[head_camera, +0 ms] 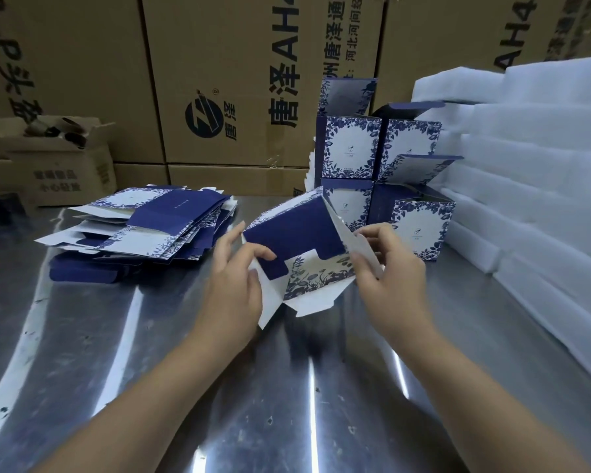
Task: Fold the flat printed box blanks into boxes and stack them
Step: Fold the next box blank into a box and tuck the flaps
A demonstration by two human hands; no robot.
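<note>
I am pinching the half-opened box blank [296, 233] between my left hand [234, 285] and right hand [391, 278], with the stacked boxes [420, 230] lying just beyond the right.

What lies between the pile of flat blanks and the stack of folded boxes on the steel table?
In the head view, a half-folded box lies there, gripped by the left hand and the right hand, over the steel table.

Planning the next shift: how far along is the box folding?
Done: several folded boxes stand stacked at the back. In hand: left hand and right hand grip one half-formed box, flaps open. Left: a thick pile of flat blanks.
</note>
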